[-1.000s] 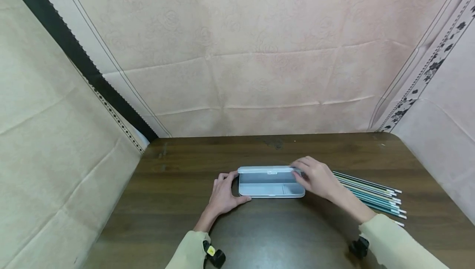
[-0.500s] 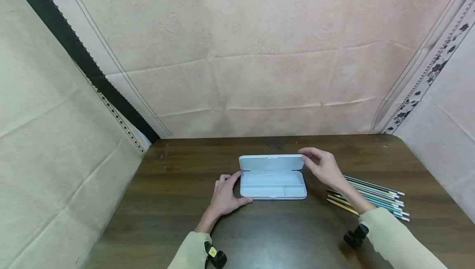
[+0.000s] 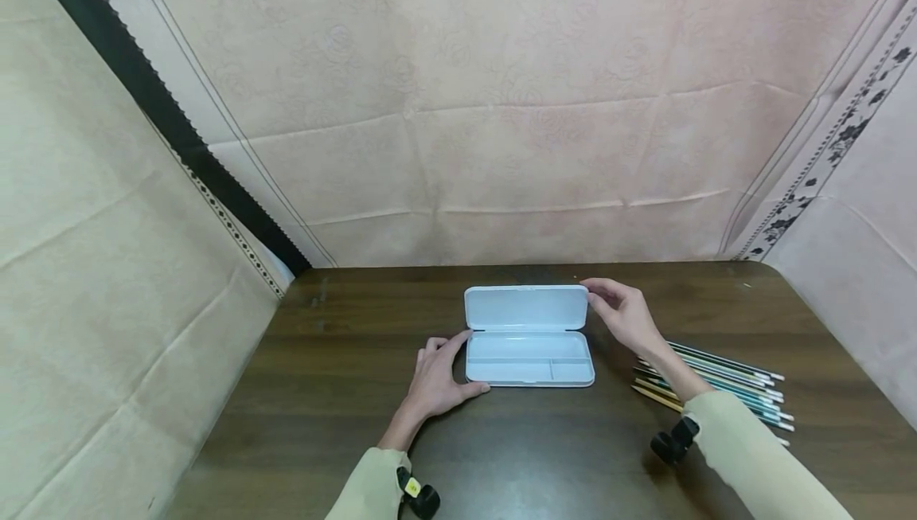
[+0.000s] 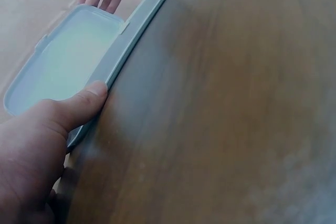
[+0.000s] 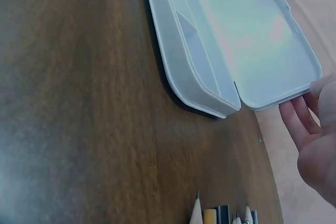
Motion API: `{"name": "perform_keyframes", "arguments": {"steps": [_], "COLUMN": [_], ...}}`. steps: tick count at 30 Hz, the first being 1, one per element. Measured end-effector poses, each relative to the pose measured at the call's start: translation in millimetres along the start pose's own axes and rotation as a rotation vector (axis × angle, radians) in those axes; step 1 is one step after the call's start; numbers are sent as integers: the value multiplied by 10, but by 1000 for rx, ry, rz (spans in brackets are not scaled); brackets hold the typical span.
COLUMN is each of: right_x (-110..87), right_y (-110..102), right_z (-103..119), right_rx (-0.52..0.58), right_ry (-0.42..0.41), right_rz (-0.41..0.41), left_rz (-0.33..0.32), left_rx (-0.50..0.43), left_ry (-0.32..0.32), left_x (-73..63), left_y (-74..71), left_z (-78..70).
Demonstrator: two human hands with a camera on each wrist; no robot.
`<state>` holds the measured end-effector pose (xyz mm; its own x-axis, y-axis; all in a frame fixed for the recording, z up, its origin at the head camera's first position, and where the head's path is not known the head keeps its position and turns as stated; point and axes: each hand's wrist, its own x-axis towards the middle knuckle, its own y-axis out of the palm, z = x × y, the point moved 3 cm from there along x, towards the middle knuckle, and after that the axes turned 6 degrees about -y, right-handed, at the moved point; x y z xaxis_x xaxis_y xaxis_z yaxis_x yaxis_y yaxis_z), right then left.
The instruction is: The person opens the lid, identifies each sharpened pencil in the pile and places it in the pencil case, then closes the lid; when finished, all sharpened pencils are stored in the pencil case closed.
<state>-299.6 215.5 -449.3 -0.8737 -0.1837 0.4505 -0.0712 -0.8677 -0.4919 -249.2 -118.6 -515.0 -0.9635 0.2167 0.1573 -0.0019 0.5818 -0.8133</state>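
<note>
A pale blue plastic pencil case [image 3: 509,373] lies on the table with its lid [image 3: 526,309] swung back. Inside, a long compartment and a divided front strip show nothing in them. My left hand [image 3: 433,378] grips the left end of the base, thumb at the front edge and fingers toward the back corner. In the left wrist view the thumb [image 4: 86,103] presses the front wall. My right hand [image 3: 629,319] pinches the right edge of the lid; in the right wrist view the thumb lies on the lid's edge and the fingers [image 5: 302,116] are under it.
A bundle of pencils [image 3: 741,386], mostly teal, dark and yellow with white ends, lies on the table right of the case, partly under my right forearm. The brown wooden table [image 3: 544,448] meets a cloth backdrop [image 3: 516,146] at its far edge.
My right hand has carried the lid up and back, from half raised to laid far open. The left hand has stayed at the case's left end.
</note>
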Motion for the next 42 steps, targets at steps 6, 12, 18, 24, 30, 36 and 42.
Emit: {"name": "perform_keyframes", "arguments": {"steps": [6,12,18,24,30,36,42], "right_x": [36,73,85,67,26,-44,-215], "right_y": [34,86,105,96,76,-25,-270], "right_z": [-90,-182,-256,-267,-239,-177,-71], "right_rx": [95,139,173,208,227,234,211], "right_ry": [58,153,236,256,257,200,101], "right_rz": [0,18,36,29,39,55,68], "left_rz": [-4,-4,1,-1,1,10,17], "left_rx": [-11,-4,-1,-16,-7,6,11], "left_ry": [14,23,38,45,30,25,10], "left_x": [5,-4,-12,-14,-14,-5,-8], "left_y": [-7,-16,-19,-18,-21,-13,-4], "left_z": [-16,-15,-31,-31,-10,-12,-15]}}
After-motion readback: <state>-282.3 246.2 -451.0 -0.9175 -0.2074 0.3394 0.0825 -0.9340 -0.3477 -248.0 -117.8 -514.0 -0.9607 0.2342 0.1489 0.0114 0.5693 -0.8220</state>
